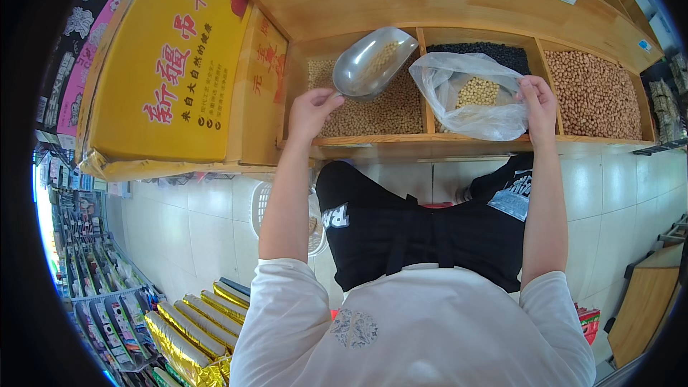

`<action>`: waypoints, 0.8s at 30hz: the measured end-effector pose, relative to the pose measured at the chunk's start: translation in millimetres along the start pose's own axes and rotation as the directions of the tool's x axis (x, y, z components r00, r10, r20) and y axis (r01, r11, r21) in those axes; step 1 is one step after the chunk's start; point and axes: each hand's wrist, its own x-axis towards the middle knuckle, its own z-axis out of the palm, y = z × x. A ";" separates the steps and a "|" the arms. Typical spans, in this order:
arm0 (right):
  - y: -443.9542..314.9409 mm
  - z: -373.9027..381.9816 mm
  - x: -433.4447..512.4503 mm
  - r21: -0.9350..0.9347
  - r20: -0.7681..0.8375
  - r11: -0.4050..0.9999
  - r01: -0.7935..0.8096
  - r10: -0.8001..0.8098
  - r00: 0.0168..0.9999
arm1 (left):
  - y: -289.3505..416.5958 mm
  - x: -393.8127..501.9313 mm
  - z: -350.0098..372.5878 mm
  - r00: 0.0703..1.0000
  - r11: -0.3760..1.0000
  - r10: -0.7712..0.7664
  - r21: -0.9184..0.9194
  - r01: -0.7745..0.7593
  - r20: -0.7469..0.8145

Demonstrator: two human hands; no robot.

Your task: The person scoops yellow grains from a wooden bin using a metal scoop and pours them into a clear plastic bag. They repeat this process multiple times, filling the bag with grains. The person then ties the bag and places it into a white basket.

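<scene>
My left hand (313, 113) grips the handle end of a metal scoop (357, 64) that carries some yellow soybeans (385, 57). Beneath the scoop is a wooden compartment of soybeans (371, 118). With my right hand (539, 107) I pinch the rim of a clear plastic bag (473, 126), whose mouth gapes upward. Inside that bag lies a small heap of soybeans (477, 92). The bag rests over the middle compartment, where black beans (486, 51) show behind it. The scoop's handle is mostly hidden in my fingers.
Peanuts (594, 97) fill the right compartment. A large yellow carton (177, 64) with printed writing stands to the left. On the floor, a white plastic basket (262, 207) is near my left leg. Gold packages (185, 333) stand lower left, and a wooden unit (645, 306) lower right.
</scene>
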 end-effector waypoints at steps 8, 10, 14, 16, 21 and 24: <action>1.9 -2.5 1.2 -0.011 0.025 1.000 0.029 -0.029 0.999 | 60.6 -25.4 -16.0 0.978 0.979 0.199 0.037 -0.202 0.061; 2.6 -2.4 1.6 -0.010 0.036 1.000 0.010 -0.009 0.999 | 102.9 -41.7 -22.2 0.930 0.908 0.342 0.208 -0.363 0.133; 4.2 -0.8 2.0 0.017 0.036 1.000 0.026 -0.026 0.999 | 178.0 -88.1 -11.9 0.832 0.443 0.504 0.757 -0.480 0.232; 4.4 -1.3 1.2 0.019 0.028 1.000 0.025 -0.026 0.999 | 199.3 -101.5 7.9 0.865 0.332 0.444 0.853 -0.402 0.234; 3.6 -2.2 0.4 0.022 0.043 0.999 0.039 -0.040 0.998 | 224.2 -116.7 20.5 0.889 0.217 0.400 0.920 -0.327 0.222; 2.6 -0.5 1.2 0.021 0.047 0.999 0.039 -0.040 0.998 | 229.9 -121.5 10.8 0.886 0.245 0.421 0.917 -0.316 0.193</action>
